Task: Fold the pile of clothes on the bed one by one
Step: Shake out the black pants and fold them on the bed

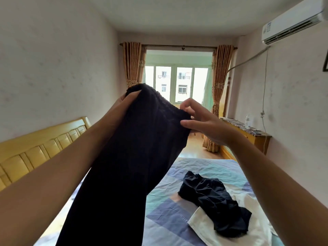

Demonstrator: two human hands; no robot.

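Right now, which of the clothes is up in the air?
The long black ribbed garment, held up by both hands. The crumpled dark garment and the white garment lie on the bed.

A single head-worn wide-angle camera is looking forward and slightly down along both outstretched arms; it is facing the far window (pixel 177 82) across the bed (pixel 159 201), with the headboard (pixel 40 148) lying to its left and the air conditioner (pixel 292 20) high on its right; the raised hands are sitting very near the lens, the room bending at the edges.
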